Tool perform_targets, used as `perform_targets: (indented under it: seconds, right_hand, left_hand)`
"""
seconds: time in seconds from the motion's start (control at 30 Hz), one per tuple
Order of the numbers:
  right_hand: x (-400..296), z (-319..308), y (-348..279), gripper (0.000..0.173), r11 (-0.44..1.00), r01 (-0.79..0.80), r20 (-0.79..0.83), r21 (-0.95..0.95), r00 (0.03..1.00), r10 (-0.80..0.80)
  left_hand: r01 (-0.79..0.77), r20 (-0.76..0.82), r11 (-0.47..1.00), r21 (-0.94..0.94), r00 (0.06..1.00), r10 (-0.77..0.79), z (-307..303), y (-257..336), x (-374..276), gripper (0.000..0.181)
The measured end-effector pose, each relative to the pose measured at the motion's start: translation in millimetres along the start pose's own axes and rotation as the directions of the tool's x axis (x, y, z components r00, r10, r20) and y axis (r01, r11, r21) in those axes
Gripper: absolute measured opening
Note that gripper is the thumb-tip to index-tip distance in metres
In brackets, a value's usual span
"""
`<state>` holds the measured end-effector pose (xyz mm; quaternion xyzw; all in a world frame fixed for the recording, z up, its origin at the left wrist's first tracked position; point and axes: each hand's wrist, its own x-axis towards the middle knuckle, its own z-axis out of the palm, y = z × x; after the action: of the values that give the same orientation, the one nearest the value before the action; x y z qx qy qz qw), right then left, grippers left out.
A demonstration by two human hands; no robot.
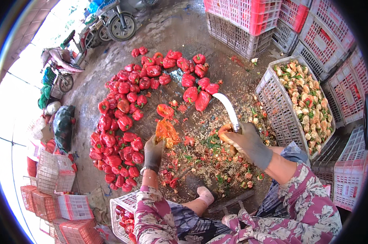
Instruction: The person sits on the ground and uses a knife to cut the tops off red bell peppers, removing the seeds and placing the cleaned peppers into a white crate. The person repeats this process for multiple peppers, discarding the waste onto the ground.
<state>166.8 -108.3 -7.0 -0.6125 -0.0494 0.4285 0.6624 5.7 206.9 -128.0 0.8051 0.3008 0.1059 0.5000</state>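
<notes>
My left hand (154, 152), in a grey glove, grips an opened orange-red bell pepper piece (167, 133), its inner side showing. Just above it lies another red pepper piece (165, 111). My gloved right hand (249, 143) is closed around the handle of a curved knife (228, 108), whose pale blade points up and to the left. An orange-brown thing (225, 133) shows beside the handle at my fingers; I cannot tell whether it is pepper or part of the grip. Whole red bell peppers (125, 123) lie in a wide curved heap left of and beyond my hands.
A plastic crate (274, 106) of pepper cores stands at the right, before stacked crates (238, 33). Another crate (115, 213) holds red peppers beside my left arm. Seeds and scraps (202, 161) cover the floor around my foot. Motorbikes (122, 26) stand at the far left.
</notes>
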Motion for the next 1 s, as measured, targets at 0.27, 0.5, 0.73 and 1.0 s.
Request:
perform_targets:
  seconds: [0.27, 0.5, 0.73, 1.0]
  right_hand:
    - [-8.5, 26.6, 19.1, 0.026, 0.988, -0.102, 0.09, 0.117, 0.992, 0.091]
    - [13.8, 37.9, 72.8, 0.034, 0.975, 0.103, -0.03, 0.196, 0.995, -0.099]
    - [0.4, 24.2, 43.1, 0.041, 0.979, 0.205, 0.017, -0.003, 0.979, -0.205]
    - [-3.8, 5.4, 15.2, 0.036, 0.939, 0.151, -0.128, -0.309, 0.972, -0.199]
  left_hand:
    - [-0.093, -0.096, 0.918, -0.386, 0.994, 0.061, 33.2, 102.2, -62.8, 0.024]
    - [-0.026, -0.111, 0.784, -0.621, 0.992, -0.055, 107.5, 130.5, -102.2, 0.02]
    - [-0.193, -0.196, 0.952, -0.239, 0.969, 0.147, 112.1, 167.7, -108.8, 0.017]
    - [-0.186, 0.015, 0.893, -0.411, 0.978, 0.21, 120.2, 178.3, -110.7, 0.032]
